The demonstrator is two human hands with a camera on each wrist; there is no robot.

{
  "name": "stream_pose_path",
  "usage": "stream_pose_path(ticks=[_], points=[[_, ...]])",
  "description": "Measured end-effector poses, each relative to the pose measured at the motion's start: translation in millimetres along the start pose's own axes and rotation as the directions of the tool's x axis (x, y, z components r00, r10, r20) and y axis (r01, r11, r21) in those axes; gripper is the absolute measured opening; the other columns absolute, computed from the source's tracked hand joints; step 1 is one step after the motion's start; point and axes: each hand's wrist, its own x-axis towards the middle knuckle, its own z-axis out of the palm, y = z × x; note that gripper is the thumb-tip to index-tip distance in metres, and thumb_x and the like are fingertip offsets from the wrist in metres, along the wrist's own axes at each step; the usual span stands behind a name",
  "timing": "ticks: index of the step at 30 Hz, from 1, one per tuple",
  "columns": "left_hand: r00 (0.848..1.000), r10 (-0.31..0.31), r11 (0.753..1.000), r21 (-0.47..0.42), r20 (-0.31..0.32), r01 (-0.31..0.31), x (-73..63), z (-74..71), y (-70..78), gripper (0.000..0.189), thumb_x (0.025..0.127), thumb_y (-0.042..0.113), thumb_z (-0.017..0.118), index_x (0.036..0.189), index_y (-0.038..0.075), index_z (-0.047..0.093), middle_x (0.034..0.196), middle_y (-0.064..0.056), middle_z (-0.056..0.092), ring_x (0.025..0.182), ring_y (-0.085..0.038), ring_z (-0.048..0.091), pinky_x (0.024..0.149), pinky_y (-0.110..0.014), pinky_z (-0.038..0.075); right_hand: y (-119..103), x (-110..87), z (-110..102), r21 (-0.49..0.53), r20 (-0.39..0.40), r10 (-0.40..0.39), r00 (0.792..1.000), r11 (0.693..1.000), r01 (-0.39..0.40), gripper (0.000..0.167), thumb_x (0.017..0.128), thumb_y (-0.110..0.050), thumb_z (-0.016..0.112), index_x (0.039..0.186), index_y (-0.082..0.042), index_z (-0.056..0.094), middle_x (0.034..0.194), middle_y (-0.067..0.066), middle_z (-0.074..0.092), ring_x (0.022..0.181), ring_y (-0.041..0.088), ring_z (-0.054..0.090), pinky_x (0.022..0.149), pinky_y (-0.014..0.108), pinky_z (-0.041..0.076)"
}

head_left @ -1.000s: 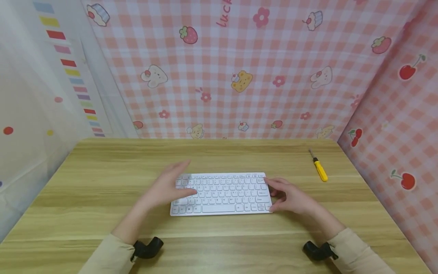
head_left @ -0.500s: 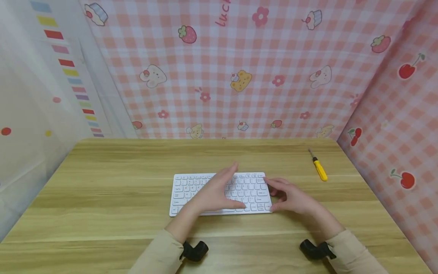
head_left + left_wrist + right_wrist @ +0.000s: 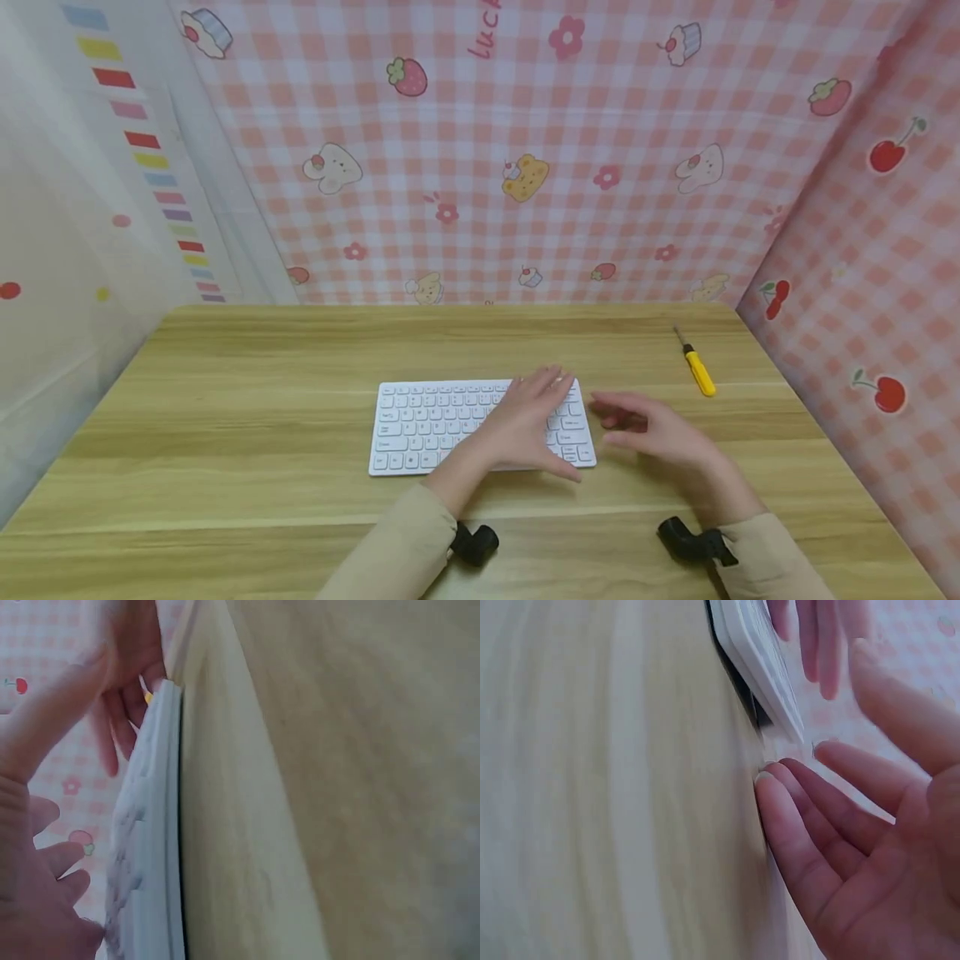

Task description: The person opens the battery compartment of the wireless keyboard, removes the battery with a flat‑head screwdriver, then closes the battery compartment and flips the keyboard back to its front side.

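Observation:
A white keyboard (image 3: 435,425) lies flat on the wooden table, its long side facing the person. Over its right part is the left hand (image 3: 521,425), fingers spread and the thumb reaching past the front edge. Whether those fingers touch the keys I cannot tell. Just off the keyboard's right end is the right hand (image 3: 656,429), with a small gap between its fingertips and the edge. In the right wrist view the right hand's fingers (image 3: 784,817) are loosely bent and hold nothing. The left wrist view shows the keyboard's front edge (image 3: 161,847) beside the left hand.
A screwdriver (image 3: 699,371) with a yellow handle lies at the back right of the wooden table (image 3: 247,433). A pink checked cloth (image 3: 465,167) hangs behind the table, and another covers the right side. Black wrist mounts (image 3: 476,546) sit at both sleeves.
Sweeping rightward, the left hand has gone from the keyboard's left end to its right part. The right hand has let go of the right end and drawn slightly away.

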Motion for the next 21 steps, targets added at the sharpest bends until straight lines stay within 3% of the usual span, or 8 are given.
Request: stream_pose_path(ticks=[4,11,16,21], points=[[0.999,-0.032,0.996,0.079,0.012,0.031,8.7,4.8,-2.0,0.13,0.059,0.068,0.085,0.158,0.008,0.024,0.162,-0.018,0.017,0.149,-0.032,0.013,0.118,-0.054,0.008,5,-5.9,-7,0.011,-0.033,0.004,0.999,1.0,-0.003,0.054,0.095,-0.006,0.066,0.142,0.01,0.045,0.13,0.026,0.058,0.11,0.027,0.061,0.093,0.024,0.049],[0.999,-0.024,0.981,0.194,0.04,0.016,19.8,12.9,1.6,0.128,0.057,0.074,0.081,0.157,0.014,0.029,0.162,-0.018,0.018,0.149,-0.032,0.014,0.118,-0.055,0.007,7,-16.6,-17,0.087,-0.06,0.062,0.996,0.995,-0.056,0.053,0.099,-0.005,0.059,0.146,0.008,0.039,0.131,0.028,0.057,0.115,0.024,0.06,0.091,0.02,0.048],[0.996,-0.053,0.963,0.267,0.07,0.033,22.4,17.2,6.9,0.121,0.057,0.076,0.08,0.155,0.021,0.035,0.162,-0.016,0.02,0.149,-0.031,0.015,0.117,-0.056,0.009,8,-19.5,-18,0.11,-0.078,0.052,0.996,0.993,-0.043,0.053,0.099,-0.004,0.058,0.146,0.01,0.038,0.13,0.03,0.056,0.113,0.022,0.062,0.09,0.021,0.05],[0.998,-0.051,0.948,0.317,0.048,0.033,23.8,21.2,6.8,0.11,0.059,0.074,0.079,0.152,0.027,0.043,0.16,-0.011,0.026,0.146,-0.027,0.022,0.117,-0.052,0.014,7,-21.7,-18,0.115,-0.091,0.048,0.995,0.993,-0.037,0.053,0.099,-0.003,0.058,0.146,0.011,0.037,0.129,0.03,0.057,0.111,0.022,0.063,0.089,0.022,0.051]])
